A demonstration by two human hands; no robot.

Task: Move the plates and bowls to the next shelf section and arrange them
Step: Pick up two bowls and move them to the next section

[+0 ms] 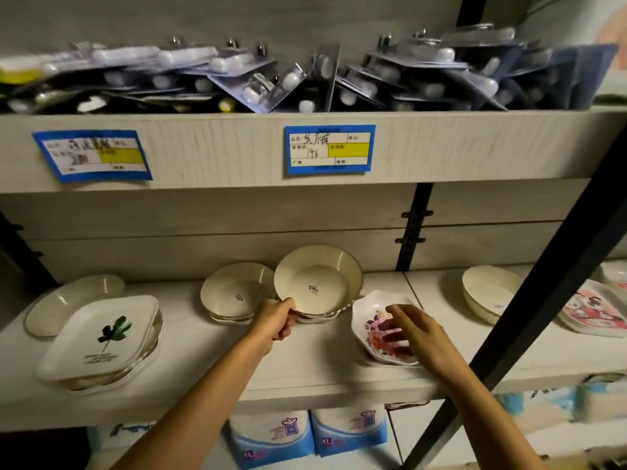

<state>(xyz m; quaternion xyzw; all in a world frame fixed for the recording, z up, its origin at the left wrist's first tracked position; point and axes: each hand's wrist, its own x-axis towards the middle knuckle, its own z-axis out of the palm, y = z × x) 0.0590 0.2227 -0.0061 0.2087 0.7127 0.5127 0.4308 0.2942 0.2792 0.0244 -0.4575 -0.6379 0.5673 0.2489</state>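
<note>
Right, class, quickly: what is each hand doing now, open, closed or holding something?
Left hand: holding the cream bowl by its rim.
Right hand: open, fingers over the floral dish.

This is a shop, a general or household-goods store. Two blue price tags (329,149) with yellow fields and handwritten figures are stuck on the front edge of the upper shelf (210,150). That shelf is heaped with many like blister packs (264,86) of small hardware. On the shelf below, goods stand in stacks of the same pattern: cream bowls (237,293), leaf-print plates (101,337), floral dishes (380,327) and cartoon plates (590,310). Under them are wrapped blue-and-white packs (271,435) marked XL. Slotted black uprights (412,228) carry the boards, as in retail racking.
</note>
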